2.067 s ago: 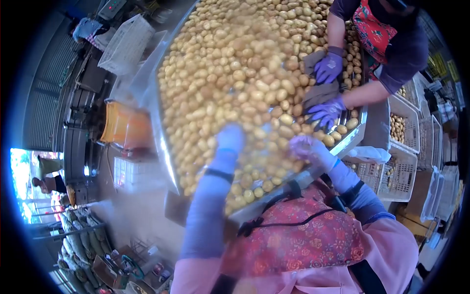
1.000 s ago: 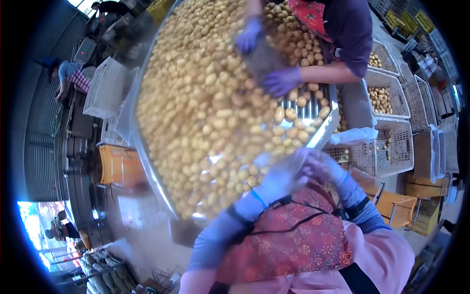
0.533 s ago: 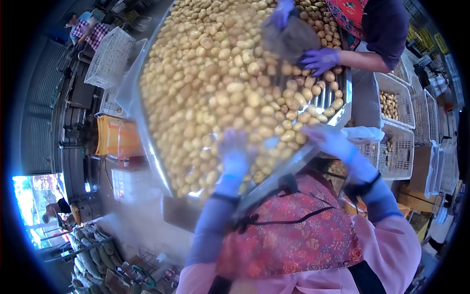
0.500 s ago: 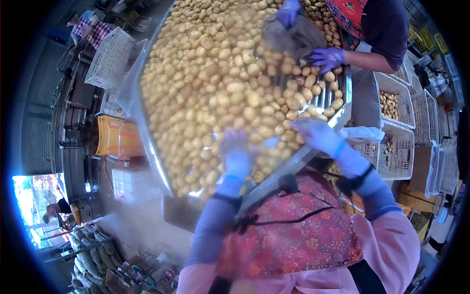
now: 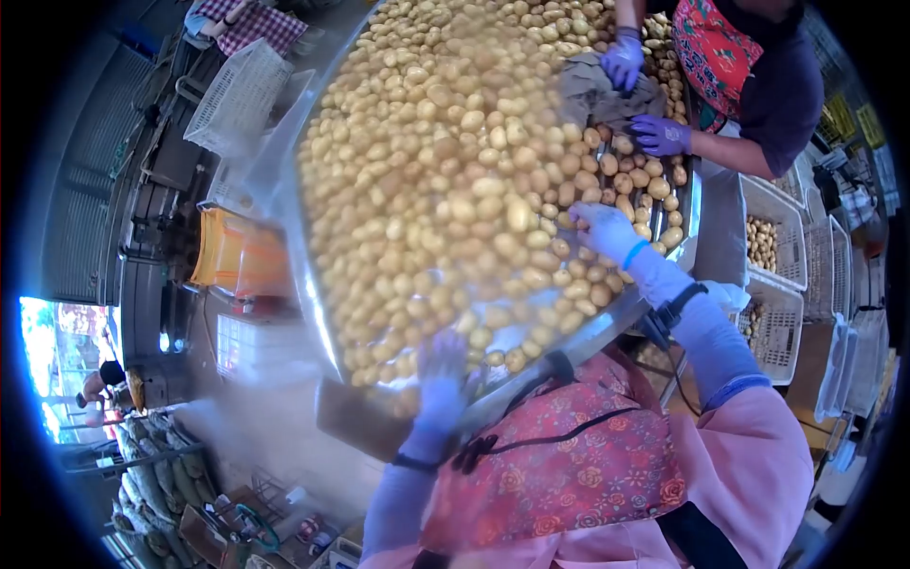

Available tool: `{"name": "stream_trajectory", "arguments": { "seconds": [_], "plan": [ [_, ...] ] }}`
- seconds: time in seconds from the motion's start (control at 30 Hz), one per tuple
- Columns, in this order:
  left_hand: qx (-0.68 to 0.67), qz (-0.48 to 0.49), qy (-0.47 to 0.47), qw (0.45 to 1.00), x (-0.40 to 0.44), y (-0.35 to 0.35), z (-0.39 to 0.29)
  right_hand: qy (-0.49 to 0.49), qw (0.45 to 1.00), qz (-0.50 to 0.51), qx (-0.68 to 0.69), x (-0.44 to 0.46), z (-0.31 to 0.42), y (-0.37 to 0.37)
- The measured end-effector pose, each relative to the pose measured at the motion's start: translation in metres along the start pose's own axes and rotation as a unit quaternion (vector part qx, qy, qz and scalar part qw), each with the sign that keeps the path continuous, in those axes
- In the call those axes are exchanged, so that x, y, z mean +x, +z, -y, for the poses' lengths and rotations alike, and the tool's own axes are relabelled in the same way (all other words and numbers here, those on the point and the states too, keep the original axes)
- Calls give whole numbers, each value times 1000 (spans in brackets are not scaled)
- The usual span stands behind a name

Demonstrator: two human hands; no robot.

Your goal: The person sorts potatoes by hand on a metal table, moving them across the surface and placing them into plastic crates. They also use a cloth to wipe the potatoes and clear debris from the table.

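Note:
Many yellow-brown potatoes point(image 5: 455, 207) cover a metal-edged sorting table point(image 5: 325, 334) in front of me. My left hand point(image 5: 442, 375), in a pale glove, is at the table's near left edge beside a bare patch of the surface. Its fingers stretch forward and look apart, with nothing seen in them, though haze softens the outline. My right hand point(image 5: 607, 232), gloved too, reaches over the potatoes right of the middle. Its fingers are bent together among them; whatever they hold is hidden.
Across the table a co-worker's purple-gloved hands point(image 5: 661, 136) rest at a grey cloth point(image 5: 607, 92). White crates point(image 5: 783, 346) with potatoes stand to the right. At the left are a white basket point(image 5: 237, 100) and an orange crate point(image 5: 242, 254). Another person point(image 5: 254, 24) is at the far left.
My left hand has drawn back toward the near table edge. My right hand has moved further in over the potatoes, its fingers bent. The camera view has shifted slightly.

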State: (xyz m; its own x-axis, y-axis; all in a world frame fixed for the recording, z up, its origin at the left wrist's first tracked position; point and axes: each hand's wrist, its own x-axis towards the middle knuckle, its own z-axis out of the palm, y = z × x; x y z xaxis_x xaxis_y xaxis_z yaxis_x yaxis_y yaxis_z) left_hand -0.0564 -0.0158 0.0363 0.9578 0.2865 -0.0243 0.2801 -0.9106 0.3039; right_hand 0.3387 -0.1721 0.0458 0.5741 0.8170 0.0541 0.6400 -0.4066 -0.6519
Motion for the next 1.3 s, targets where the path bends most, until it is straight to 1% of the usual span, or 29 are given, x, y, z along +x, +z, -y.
{"name": "stream_trajectory", "arguments": {
  "seconds": [0.03,0.13,0.17,0.2,0.27,0.3,0.33,0.37,0.4,0.47,0.53,0.57,0.6,0.67,0.7,0.77,0.8,0.83,0.87,0.9,0.93,1.0,1.07,1.1,1.13,1.17,1.23,1.27,1.3],
  "plan": [
    [-21,8,-14,1000,-6,3,3,-46,995,-26,-89,-1,-3,-2],
    [-5,-31,-33,999,-11,13,4,-73,991,-45,-101,12,19,4],
    [-1,-17,-43,999,-6,14,0,-72,985,10,-154,21,30,8],
    [4,-2,-52,999,10,10,-8,-39,977,45,-205,32,28,22],
    [-21,-17,-6,1000,38,4,-18,20,945,110,-309,62,6,56],
    [-40,-17,19,999,47,3,-21,1,951,79,-297,66,-10,66],
    [-59,-15,46,997,53,1,-22,-11,957,82,-276,58,4,57],
    [-20,-38,65,997,58,0,-22,-23,962,81,-258,51,15,39],
    [-26,-49,55,997,59,-1,-20,-38,966,80,-242,44,26,27],
    [-41,-75,31,996,59,-2,-8,-38,974,77,-209,28,11,28],
    [3,-93,23,995,49,1,5,-25,979,81,-184,22,14,26],
    [27,-99,22,994,44,1,11,-18,983,83,-161,19,14,24],
    [30,-94,29,995,42,0,14,17,998,37,-48,15,11,27],
    [34,-91,36,995,42,-2,17,77,980,-52,174,10,-2,27],
    [29,-81,44,995,42,-4,18,130,940,-33,314,-2,6,6],
    [15,-59,59,996,43,-7,20,149,916,38,372,-48,16,-45],
    [16,-52,75,996,42,-2,20,225,921,57,312,-79,17,-63],
    [16,-45,91,995,40,9,20,323,915,145,193,-101,40,-97],
    [14,-38,106,994,38,18,16,394,879,258,70,-122,63,-131],
    [15,-23,125,992,34,23,11,329,870,267,253,-184,-3,-130],
    [17,-9,146,989,32,27,7,263,893,336,142,-229,-31,-137],
    [51,27,169,984,35,33,2,236,898,369,-41,-276,-31,-140],
    [112,71,175,976,48,37,-2,329,876,306,-177,-303,-18,-144],
    [93,94,200,971,60,35,-3,364,895,240,-93,-298,-24,-129],
    [75,117,224,964,75,30,-4,316,924,196,89,-283,-15,-115],
    [61,138,250,956,88,23,-6,250,920,140,266,-260,2,-101],
    [14,164,206,965,105,-2,-19,201,865,182,423,-206,52,-76],
    [-13,179,179,967,107,-20,-30,142,835,191,496,-194,62,-58],
    [-33,156,127,979,113,-48,-56,143,796,161,566,-182,83,-40]
  ]
}}
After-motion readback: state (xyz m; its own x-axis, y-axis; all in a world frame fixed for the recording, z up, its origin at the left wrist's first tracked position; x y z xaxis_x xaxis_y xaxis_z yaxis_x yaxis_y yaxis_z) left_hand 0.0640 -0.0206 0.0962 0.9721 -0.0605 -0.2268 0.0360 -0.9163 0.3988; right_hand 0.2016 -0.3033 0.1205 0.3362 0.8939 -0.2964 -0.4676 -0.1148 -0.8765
